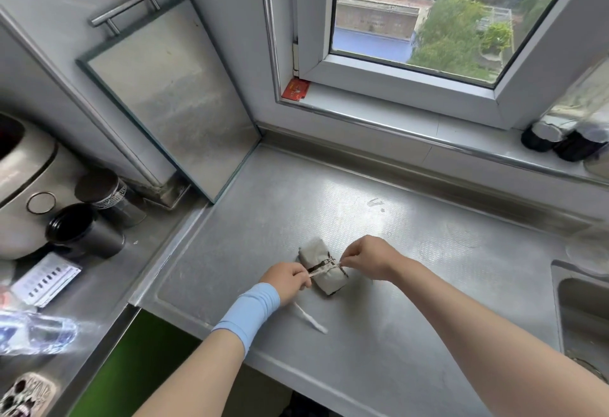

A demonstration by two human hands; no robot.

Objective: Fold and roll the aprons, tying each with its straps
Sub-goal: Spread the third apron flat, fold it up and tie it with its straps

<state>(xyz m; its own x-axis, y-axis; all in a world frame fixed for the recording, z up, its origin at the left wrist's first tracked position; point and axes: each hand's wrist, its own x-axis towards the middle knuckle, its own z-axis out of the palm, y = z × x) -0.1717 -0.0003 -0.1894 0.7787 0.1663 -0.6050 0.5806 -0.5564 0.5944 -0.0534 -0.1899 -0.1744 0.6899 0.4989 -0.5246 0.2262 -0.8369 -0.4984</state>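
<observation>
Left hand (pixel 287 279), right hand (pixel 366 256) pinch strap (pixel 319 270) across partly hidden apron (pixel 314 250)

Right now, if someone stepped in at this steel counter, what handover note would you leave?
left hand: pinches a strap beside the rolled apron.
right hand: pinches the strap on top of the rolled apron.
The rolled apron lies on the steel counter between the hands; a white strap tail trails toward the person.
Done: apron folded, rolled, strap wrapped round it.
Left: the knot seems unfinished, so pull it tight. No other apron in view.
</observation>
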